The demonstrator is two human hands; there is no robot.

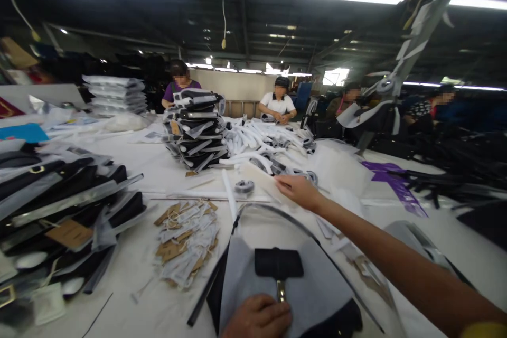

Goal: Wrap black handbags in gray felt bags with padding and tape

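A black handbag point(332, 322) with pale wrapping paper point(245, 259) over its front lies before me, its thin handle arching away. A black tab point(278, 263) and a gold clasp point(281, 290) show on the front. My left hand point(259, 317) rests on the bag beside the clasp, fingers laid over the paper; its thumb is hidden. Stretched out beyond the handle, my right hand point(299, 191) pinches the edge of a pale flat sheet point(257, 173), somewhat blurred. Just past the handle are a wrapped coil point(244, 186) and a white strip point(228, 195).
Hang tags point(188, 243) lie heaped left of the bag. Wrapped black bags point(59, 206) pile up at the left, with another stack point(196, 132) farther back. White wrapped straps point(257, 137) spread across the middle. Purple plastic point(396, 185) lies right. Several people sit across the table.
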